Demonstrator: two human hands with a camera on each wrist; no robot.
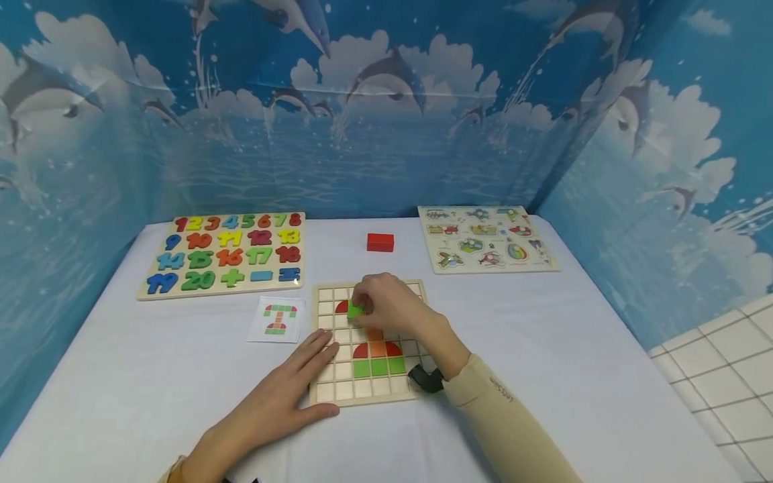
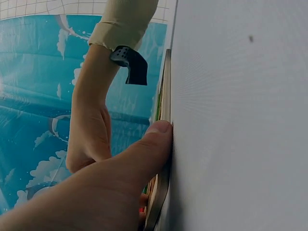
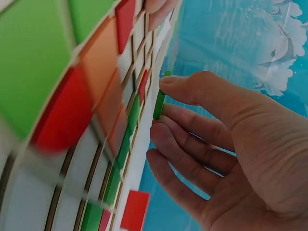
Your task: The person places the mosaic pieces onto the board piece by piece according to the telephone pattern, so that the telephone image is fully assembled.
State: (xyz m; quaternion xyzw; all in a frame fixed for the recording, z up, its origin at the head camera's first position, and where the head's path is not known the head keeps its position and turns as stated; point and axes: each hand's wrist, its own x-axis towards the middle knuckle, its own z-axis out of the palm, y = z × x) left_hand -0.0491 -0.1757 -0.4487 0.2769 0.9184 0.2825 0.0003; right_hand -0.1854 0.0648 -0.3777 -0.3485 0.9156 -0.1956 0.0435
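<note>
A wooden grid board lies flat in front of me, with a row of green square tiles, red curved tiles and orange square tiles set in it. My right hand is over the upper part of the board and pinches a green square tile between thumb and index finger. In the head view that tile overlaps the grid beside an upper red tile. My left hand rests along the board's left edge, fingers extended over it and thumb at the near side.
Left of the board lies a pattern card with a coloured figure. A number puzzle stands farther left, a picture puzzle at the back right. Behind the board sits a red block. Dolphin-printed curtains border the white table.
</note>
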